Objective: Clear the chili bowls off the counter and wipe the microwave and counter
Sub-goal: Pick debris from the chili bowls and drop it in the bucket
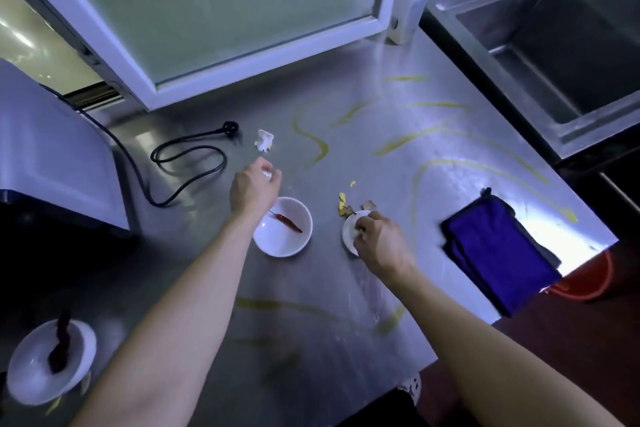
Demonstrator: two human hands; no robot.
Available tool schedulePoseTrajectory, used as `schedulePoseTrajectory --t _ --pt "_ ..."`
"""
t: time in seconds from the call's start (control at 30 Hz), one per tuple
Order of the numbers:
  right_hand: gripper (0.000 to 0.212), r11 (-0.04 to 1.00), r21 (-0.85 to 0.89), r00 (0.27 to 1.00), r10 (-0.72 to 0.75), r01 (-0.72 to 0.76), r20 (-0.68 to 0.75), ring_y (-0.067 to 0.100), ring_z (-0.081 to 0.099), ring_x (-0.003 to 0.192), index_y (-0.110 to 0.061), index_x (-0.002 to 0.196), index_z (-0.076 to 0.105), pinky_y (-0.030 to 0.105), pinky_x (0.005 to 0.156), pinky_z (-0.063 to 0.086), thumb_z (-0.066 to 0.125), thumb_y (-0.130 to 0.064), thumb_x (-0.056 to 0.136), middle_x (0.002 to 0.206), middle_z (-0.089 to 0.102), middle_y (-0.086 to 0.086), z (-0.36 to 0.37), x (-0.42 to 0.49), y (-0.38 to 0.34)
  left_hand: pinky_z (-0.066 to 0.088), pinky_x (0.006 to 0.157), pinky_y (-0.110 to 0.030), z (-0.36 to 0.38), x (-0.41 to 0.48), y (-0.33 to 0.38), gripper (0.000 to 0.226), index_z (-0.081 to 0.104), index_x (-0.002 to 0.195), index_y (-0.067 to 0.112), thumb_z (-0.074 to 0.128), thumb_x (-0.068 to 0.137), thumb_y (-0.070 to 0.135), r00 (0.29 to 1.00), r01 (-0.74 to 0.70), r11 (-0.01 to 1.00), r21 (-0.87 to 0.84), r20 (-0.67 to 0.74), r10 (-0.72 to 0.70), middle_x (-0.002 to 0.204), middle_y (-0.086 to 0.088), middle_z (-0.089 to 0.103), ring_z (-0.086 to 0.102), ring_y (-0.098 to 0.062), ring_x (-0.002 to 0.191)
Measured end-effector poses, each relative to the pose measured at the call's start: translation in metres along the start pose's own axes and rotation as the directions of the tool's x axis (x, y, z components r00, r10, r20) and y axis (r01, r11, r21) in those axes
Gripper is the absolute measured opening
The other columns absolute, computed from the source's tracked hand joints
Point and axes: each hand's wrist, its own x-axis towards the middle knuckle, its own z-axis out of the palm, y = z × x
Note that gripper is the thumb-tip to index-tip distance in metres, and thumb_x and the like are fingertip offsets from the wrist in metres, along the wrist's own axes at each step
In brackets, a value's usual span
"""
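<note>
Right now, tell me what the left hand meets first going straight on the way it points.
Probably the crumpled white scrap lying just beyond the left hand, though depth is unclear.

White bowl with red chili, upright on yellow-streaked steel counter.

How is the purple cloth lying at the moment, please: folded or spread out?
Folded. The cloth shows stacked layers along its left edge and lies as a compact rectangle on the counter.
</note>
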Motion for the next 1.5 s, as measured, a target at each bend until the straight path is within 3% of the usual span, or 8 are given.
schedulePoseTrajectory --t 0.3,0.47,0.63,0.8,1.0,1.27,1.37,1.5 --pt "0.009 0.995 0.092 0.988 -0.024 0.038 -0.151 0.027 0.058 0.076 -0.013 0.096 0.077 0.033 0.063 0.037 0.074 -0.01 0.088 0.101 0.068 0.001 -0.039 0.022 0.006 0.053 0.096 -0.052 0.045 0.114 -0.001 0.034 0.058 0.141 0.023 0.058 0.108 0.029 1.0 -0.002 0.96 0.279 -0.028 0.01 0.142 -0.018 0.047 0.063 -0.045 0.117" --pt "0.018 0.996 0.079 0.983 -0.015 0.03 -0.185 0.036 0.067 0.08 -0.008 0.1 0.079 0.041 0.07 0.055 0.07 -0.002 0.086 0.103 0.069 0.006 -0.046 0.023 0.036 0.055 0.088 -0.056 0.052 0.127 -0.006 0.024 0.063 0.118 0.011 0.06 0.106 0.031 0.994 -0.076 0.938 0.339 -0.052 0.1 0.127 -0.023 0.056 0.064 -0.049 0.11" --pt "0.019 0.994 0.108 0.981 0.012 0.009 -0.192 0.034 0.067 0.081 -0.009 0.104 0.08 0.038 0.073 0.052 0.07 -0.002 0.089 0.106 0.067 0.006 -0.055 0.024 0.041 0.054 0.081 -0.046 0.041 0.078 0.034 0.019 0.068 0.109 0.022 0.053 0.099 0.026 0.997 -0.068 0.998 0.006 -0.04 0.068 0.102 -0.016 0.075 0.068 -0.041 0.097" --pt "0.018 0.988 0.152 0.982 0.006 0.023 -0.188 0.029 0.062 0.08 -0.008 0.105 0.079 0.033 0.072 0.045 0.07 -0.003 0.09 0.109 0.062 0.005 -0.067 0.021 0.038 0.046 0.068 -0.035 0.051 -0.013 0.099 0.032 0.078 0.092 0.025 0.047 0.089 0.035 0.963 -0.117 0.955 -0.272 0.203 0.176 0.074 0.004 0.072 0.066 -0.025 0.076" --pt "0.017 0.963 0.264 0.974 0.007 0.054 -0.226 0.019 0.061 0.08 -0.012 0.105 0.076 0.034 0.072 0.052 0.076 -0.011 0.088 0.11 0.057 -0.005 -0.094 0.003 0.059 0.045 0.057 -0.037 0.089 -0.072 0.166 0.066 0.064 0.086 0.01 0.054 0.092 0.074 0.821 0.197 0.864 -0.464 0.56 0.113 0.062 0.002 0.052 0.05 -0.026 0.058" --pt "0.025 0.848 0.53 0.958 0.144 0.01 -0.25 0.006 0.068 0.091 -0.024 0.11 0.061 0.024 0.079 0.054 0.073 -0.011 0.092 0.1 0.07 -0.012 -0.159 -0.015 0.134 0.048 0.052 -0.026 0.145 -0.12 0.251 0.038 0.077 0.108 0.015 0.067 0.1 0.051 0.653 0.485 0.645 -0.591 0.735 0.183 0.098 -0.019 0.07 0.063 -0.022 0.064" --pt "0.029 0.806 0.592 0.958 0.173 -0.004 -0.23 -0.001 0.067 0.086 -0.019 0.115 0.058 0.014 0.074 0.049 0.068 -0.002 0.094 0.1 0.069 -0.014 -0.186 -0.018 0.185 0.035 0.048 -0.027 0.175 -0.14 0.297 0.025 0.074 0.1 0.019 0.075 0.099 0.044 0.683 0.425 0.643 -0.638 0.692 0.235 0.09 -0.014 0.063 0.052 -0.021 0.066" --pt "0.026 0.786 0.618 0.954 0.211 -0.035 -0.215 0.011 0.069 0.084 -0.018 0.112 0.057 0.021 0.073 0.053 0.071 -0.007 0.094 0.099 0.069 -0.006 -0.226 -0.026 0.263 0.036 0.046 -0.026 0.215 -0.182 0.368 0.019 0.062 0.091 0.015 0.066 0.107 0.024 0.755 0.321 0.699 -0.64 0.618 0.219 0.07 -0.002 0.058 0.043 -0.018 0.059"
